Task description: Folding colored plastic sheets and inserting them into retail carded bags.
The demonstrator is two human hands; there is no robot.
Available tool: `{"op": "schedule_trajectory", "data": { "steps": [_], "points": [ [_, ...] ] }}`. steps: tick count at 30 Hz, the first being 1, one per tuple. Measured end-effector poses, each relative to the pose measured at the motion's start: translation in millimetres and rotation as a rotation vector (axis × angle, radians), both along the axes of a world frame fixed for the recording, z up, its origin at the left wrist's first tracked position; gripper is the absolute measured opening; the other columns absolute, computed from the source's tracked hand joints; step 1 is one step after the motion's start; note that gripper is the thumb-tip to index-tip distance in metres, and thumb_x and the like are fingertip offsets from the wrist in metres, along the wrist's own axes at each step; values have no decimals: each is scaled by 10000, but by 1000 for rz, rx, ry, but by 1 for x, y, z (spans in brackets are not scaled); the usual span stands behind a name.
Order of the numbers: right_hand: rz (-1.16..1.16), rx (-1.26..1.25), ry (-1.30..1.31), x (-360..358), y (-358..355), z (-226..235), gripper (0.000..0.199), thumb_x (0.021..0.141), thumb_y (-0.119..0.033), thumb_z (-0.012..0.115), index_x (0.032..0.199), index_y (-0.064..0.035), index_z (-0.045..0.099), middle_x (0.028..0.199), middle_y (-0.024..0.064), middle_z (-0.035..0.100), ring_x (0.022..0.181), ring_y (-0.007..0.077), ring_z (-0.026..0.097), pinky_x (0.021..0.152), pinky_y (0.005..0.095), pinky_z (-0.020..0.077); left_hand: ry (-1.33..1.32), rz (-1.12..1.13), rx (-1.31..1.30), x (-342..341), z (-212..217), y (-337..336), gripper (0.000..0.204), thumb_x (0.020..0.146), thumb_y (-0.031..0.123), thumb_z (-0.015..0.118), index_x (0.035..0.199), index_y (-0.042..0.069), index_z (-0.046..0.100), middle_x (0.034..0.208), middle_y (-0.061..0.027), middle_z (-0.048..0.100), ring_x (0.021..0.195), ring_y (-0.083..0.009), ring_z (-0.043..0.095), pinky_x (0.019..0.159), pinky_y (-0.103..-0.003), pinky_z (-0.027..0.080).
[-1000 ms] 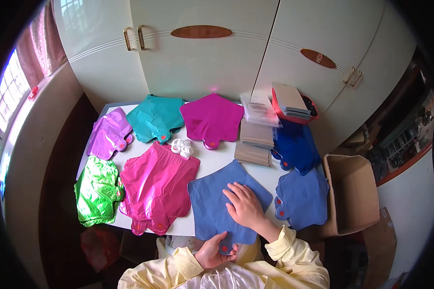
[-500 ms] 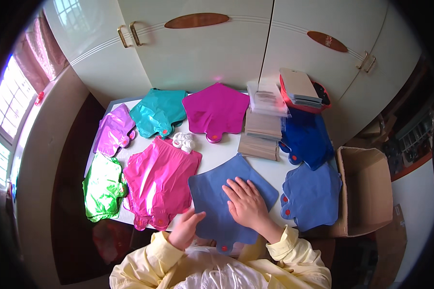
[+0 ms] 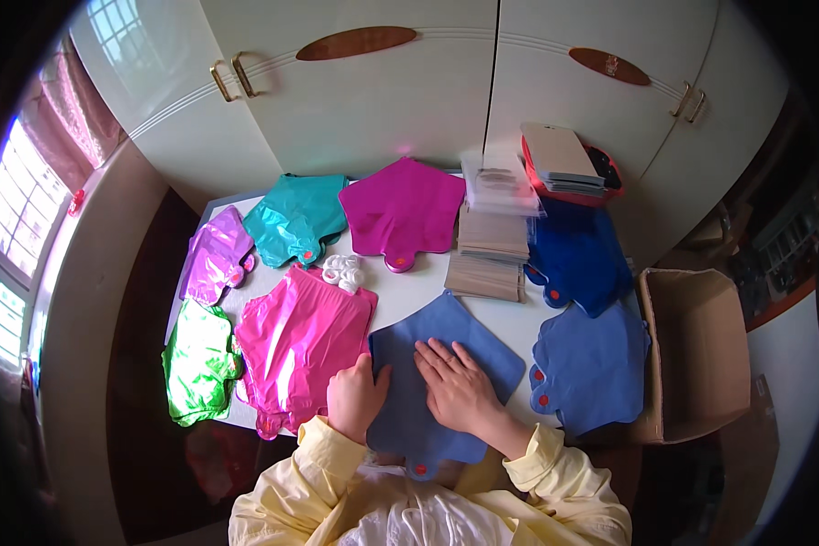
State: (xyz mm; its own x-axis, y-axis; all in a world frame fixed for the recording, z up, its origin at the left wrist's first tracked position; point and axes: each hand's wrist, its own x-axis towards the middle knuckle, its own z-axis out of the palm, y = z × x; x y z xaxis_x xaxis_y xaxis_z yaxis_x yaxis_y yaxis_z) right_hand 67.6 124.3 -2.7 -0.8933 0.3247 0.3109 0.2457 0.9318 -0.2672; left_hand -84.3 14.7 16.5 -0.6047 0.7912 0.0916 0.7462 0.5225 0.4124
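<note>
A flat, uninflated blue star-shaped foil balloon (image 3: 432,414) lies at the front middle of the table, its tab with a red dot toward me. My right hand (image 3: 458,387) rests flat on it, fingers outstretched and palm down. Beside its left edge is my left hand (image 3: 356,398), with the thumb over the blue foil and apart from the bent forefinger. The other fingers curl down and are partly hidden. Just left of that hand lies a shiny pink foil balloon (image 3: 300,346). More blue foil balloons (image 3: 591,364) are stacked at the right.
Purple (image 3: 217,255), green (image 3: 200,359), teal (image 3: 293,217) and magenta (image 3: 402,209) foil balloons lie around, with coiled white ribbon (image 3: 343,271). Card stacks (image 3: 484,273), clear bags (image 3: 499,182), a red basket (image 3: 614,173) and dark blue balloons (image 3: 578,255) stand farther right. A cardboard box (image 3: 701,355) adjoins the table.
My left hand has moved up and slightly left to the blue balloon's left edge, its forefinger now more bent. My right hand stays flat on the balloon. The view has shifted slightly.
</note>
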Motion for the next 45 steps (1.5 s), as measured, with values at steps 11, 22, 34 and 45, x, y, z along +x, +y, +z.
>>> {"op": "schedule_trajectory", "data": {
  "steps": [11,22,34,45],
  "points": [
    [18,-32,52,-3,4,5,399,738,-225,595,1100,-57,620,1243,121,538,1230,257,451,1041,469,314,-252,-374,66,26,13,11,174,783,164,553,793,-10,560,749,-202,580,658,-396,591,625,-471,492],
    [-7,-43,-24,-8,2,9,535,756,-368,615,1242,-154,551,1306,91,485,1257,248,413,1056,466,293,-103,-205,93,11,17,-2,152,702,158,594,722,8,575,747,-171,594,628,-348,609,590,-431,514],
    [-4,3,-132,-7,3,8,596,800,-460,565,1323,-186,485,1429,50,386,1357,269,292,1087,569,173,-21,-138,-39,0,13,7,260,771,254,595,671,14,582,606,-187,595,574,-363,611,550,-443,504],
    [-12,-2,-14,-7,10,-3,433,774,-304,557,1136,-75,619,1284,92,532,1298,248,397,1067,524,238,-26,-423,151,24,11,17,139,662,120,583,629,-14,597,817,-181,563,803,-332,559,707,-403,493]
  ]
}}
